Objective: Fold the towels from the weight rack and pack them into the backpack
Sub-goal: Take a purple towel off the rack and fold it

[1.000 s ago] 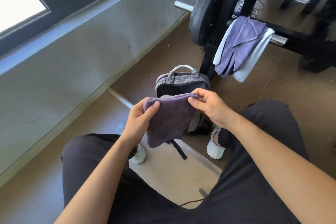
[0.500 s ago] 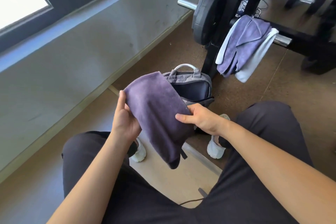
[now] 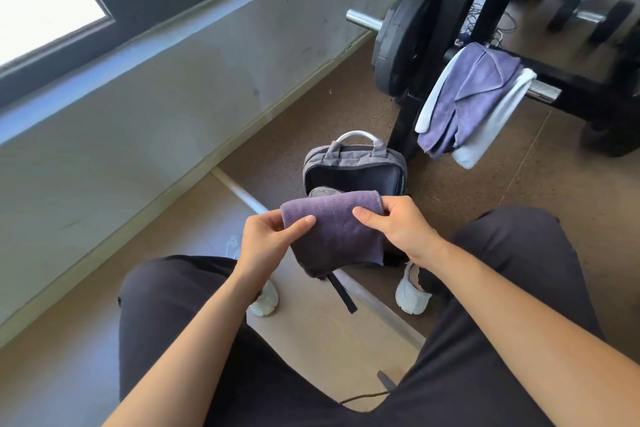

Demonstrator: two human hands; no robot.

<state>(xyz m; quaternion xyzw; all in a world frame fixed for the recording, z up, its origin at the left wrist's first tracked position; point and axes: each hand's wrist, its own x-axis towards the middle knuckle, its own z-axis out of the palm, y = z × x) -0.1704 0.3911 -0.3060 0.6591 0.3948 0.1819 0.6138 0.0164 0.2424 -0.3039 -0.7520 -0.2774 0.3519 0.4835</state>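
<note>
A folded dark purple towel [image 3: 337, 236] hangs between my two hands, just in front of the open grey backpack [image 3: 353, 163]. My left hand [image 3: 270, 239] pinches its upper left corner, and my right hand [image 3: 398, 227] pinches its upper right edge. The backpack stands upright on the floor between my feet with its main compartment unzipped; something grey shows inside. On the weight rack [image 3: 450, 31], a lighter purple towel [image 3: 474, 97] and a pale blue-white towel [image 3: 491, 128] hang over the bar.
A black weight plate [image 3: 401, 42] sits on the bar to the left of the rack upright. A grey wall with a window runs along the left. My knees in dark trousers and white shoes [image 3: 412, 291] flank the backpack. Dumbbells lie at the far right.
The towel was tilted up and turned over in my hands, then folded down; it now hangs shorter and squarer, held level by both hands in front of the backpack.
</note>
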